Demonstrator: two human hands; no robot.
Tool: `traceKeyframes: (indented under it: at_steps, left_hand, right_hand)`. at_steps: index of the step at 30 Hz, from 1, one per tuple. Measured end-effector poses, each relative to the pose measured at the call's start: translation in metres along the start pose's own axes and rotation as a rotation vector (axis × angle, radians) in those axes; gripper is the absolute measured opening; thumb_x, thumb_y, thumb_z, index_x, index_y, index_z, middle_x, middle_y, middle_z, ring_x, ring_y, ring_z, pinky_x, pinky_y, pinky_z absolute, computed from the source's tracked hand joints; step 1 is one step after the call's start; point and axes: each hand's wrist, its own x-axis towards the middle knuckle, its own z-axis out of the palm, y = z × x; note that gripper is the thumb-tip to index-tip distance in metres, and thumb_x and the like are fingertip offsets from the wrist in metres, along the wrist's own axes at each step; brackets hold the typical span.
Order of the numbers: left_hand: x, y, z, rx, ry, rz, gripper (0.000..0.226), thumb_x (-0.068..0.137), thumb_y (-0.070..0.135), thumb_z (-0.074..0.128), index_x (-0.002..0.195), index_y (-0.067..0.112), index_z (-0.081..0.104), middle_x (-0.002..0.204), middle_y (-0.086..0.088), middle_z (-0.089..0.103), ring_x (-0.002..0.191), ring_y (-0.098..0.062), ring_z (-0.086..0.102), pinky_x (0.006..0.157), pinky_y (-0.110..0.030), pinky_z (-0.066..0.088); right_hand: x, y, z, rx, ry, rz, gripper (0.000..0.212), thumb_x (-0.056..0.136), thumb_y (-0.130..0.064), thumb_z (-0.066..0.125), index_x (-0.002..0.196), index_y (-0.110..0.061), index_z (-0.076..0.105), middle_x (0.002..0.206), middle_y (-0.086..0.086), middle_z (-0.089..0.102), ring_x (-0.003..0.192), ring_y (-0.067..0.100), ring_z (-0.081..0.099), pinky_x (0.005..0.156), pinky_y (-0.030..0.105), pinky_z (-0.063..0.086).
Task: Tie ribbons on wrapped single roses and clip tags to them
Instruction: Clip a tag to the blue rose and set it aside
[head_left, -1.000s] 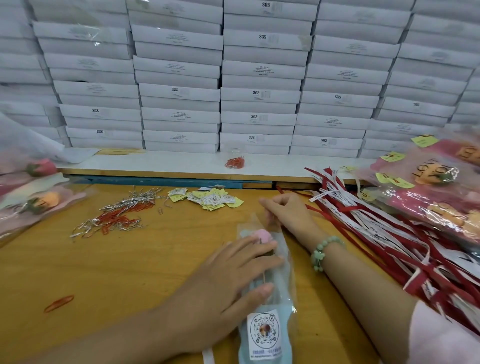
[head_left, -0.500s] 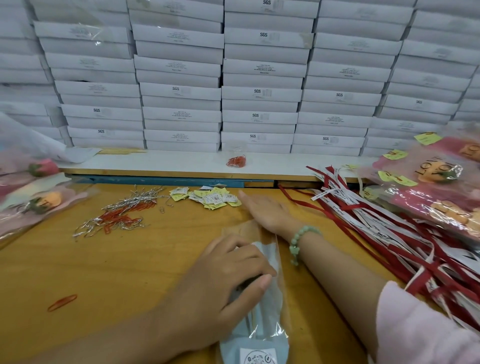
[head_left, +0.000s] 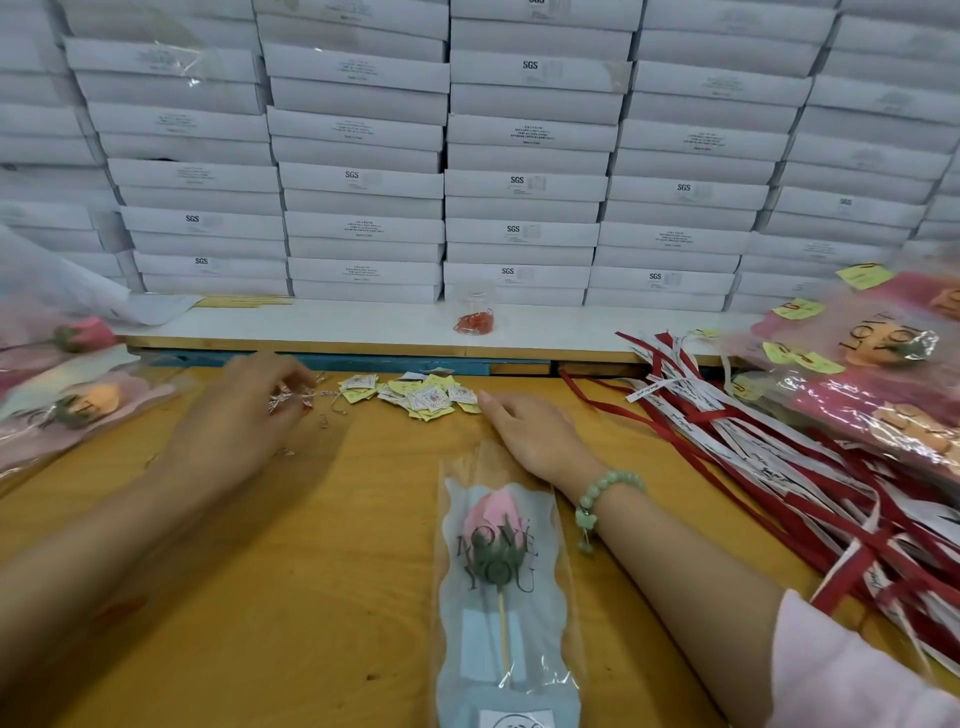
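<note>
Beyond my lengthwise wrapped rose (head_left: 496, 545), right hand (head_left: 535, 431) lay flat nearest tags (head_left: 426, 397); left hand (head_left: 244, 415) curled over clips (head_left: 288, 402), grip unclear.

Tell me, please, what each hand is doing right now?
Left hand: pinching silver clips from the pile.
Right hand: open, flat on the table, holding nothing.

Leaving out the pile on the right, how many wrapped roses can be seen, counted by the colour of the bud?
Pale pink rose, in front of the person: 1
Deep pink rose, at the left edge: 1
Orange rose, at the left edge: 1
Total: 3
</note>
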Motion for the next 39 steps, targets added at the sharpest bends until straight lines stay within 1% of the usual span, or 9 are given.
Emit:
traceKeyframes:
  at_steps: [4,7,12,17,21,23,27,32,39]
  left_hand:
    - [-0.003,-0.020,-0.001,0.145,-0.168,0.117,0.025,0.098,0.016,0.052,0.117,0.025,0.065,0.116,0.005,0.065,0.104,-0.015,0.056,0.084,-0.032,0.044]
    - [-0.004,-0.020,0.003,0.228,-0.219,0.102,0.030,0.100,0.019,0.047,0.126,0.024,0.061,0.126,0.003,0.062,0.112,-0.018,0.057,0.092,-0.035,0.047]
    - [0.003,-0.028,0.001,0.322,-0.237,-0.056,0.032,0.100,0.012,0.045,0.127,0.016,0.062,0.122,-0.002,0.060,0.107,-0.019,0.056,0.090,-0.031,0.045]
    - [0.003,-0.028,0.002,0.348,-0.287,-0.069,0.032,0.099,0.009,0.047,0.126,0.015,0.063,0.121,-0.004,0.058,0.108,-0.021,0.056,0.092,-0.035,0.045]
    - [0.002,-0.029,0.002,0.311,-0.248,-0.084,0.026,0.096,0.006,0.053,0.116,0.011,0.068,0.117,-0.005,0.062,0.104,-0.021,0.058,0.089,-0.033,0.046]
    - [0.001,-0.029,0.000,0.288,-0.214,-0.094,0.020,0.094,0.005,0.057,0.108,0.009,0.071,0.112,-0.006,0.065,0.101,-0.023,0.059,0.088,-0.035,0.046]
    - [-0.002,-0.028,-0.004,0.214,-0.154,-0.079,0.010,0.087,0.004,0.067,0.088,0.012,0.072,0.096,-0.005,0.068,0.086,-0.021,0.059,0.079,-0.034,0.048]
    - [-0.004,-0.030,-0.006,0.209,-0.088,-0.064,0.012,0.083,0.006,0.072,0.080,0.015,0.065,0.082,-0.002,0.065,0.077,-0.020,0.056,0.065,-0.034,0.043]
    - [-0.003,-0.032,-0.005,0.281,-0.091,-0.070,0.008,0.086,0.014,0.070,0.089,0.021,0.067,0.083,0.001,0.065,0.078,-0.018,0.057,0.066,-0.035,0.046]
  right_hand:
    - [0.000,-0.001,0.001,0.016,0.021,-0.024,0.047,0.104,-0.046,0.027,0.068,-0.020,0.042,0.066,-0.002,0.049,0.063,0.013,0.046,0.077,0.034,0.032]
    - [-0.003,-0.001,0.000,0.003,0.059,-0.052,0.046,0.104,-0.040,0.031,0.069,-0.014,0.046,0.065,0.003,0.047,0.063,0.018,0.045,0.064,0.031,0.031]
    - [-0.005,-0.005,0.000,0.011,0.041,-0.049,0.051,0.104,-0.042,0.032,0.108,-0.007,0.069,0.101,0.011,0.072,0.093,0.027,0.064,0.085,0.039,0.051]
    - [-0.004,-0.004,-0.001,0.057,0.077,0.010,0.052,0.103,-0.045,0.034,0.102,-0.012,0.074,0.073,0.003,0.068,0.065,0.020,0.060,0.063,0.032,0.045]
    - [-0.003,-0.003,-0.001,0.136,0.122,0.035,0.051,0.102,-0.041,0.039,0.096,-0.003,0.074,0.099,0.019,0.072,0.093,0.036,0.065,0.082,0.042,0.051]
    - [-0.002,-0.002,-0.002,0.189,0.154,0.062,0.044,0.102,-0.038,0.043,0.091,-0.009,0.076,0.098,0.012,0.074,0.094,0.032,0.065,0.084,0.038,0.051]
    - [0.000,0.002,-0.007,0.273,0.239,0.128,0.026,0.097,-0.033,0.056,0.094,-0.018,0.078,0.094,-0.011,0.071,0.073,0.001,0.060,0.066,0.006,0.043]
    - [-0.001,0.007,-0.013,0.344,0.341,0.183,0.001,0.086,-0.019,0.073,0.087,-0.019,0.075,0.089,-0.007,0.069,0.079,0.004,0.062,0.065,0.010,0.046]
    - [-0.003,0.010,-0.019,0.663,0.338,0.225,0.023,0.085,-0.005,0.073,0.104,-0.013,0.063,0.094,0.004,0.070,0.076,0.003,0.064,0.047,0.009,0.045]
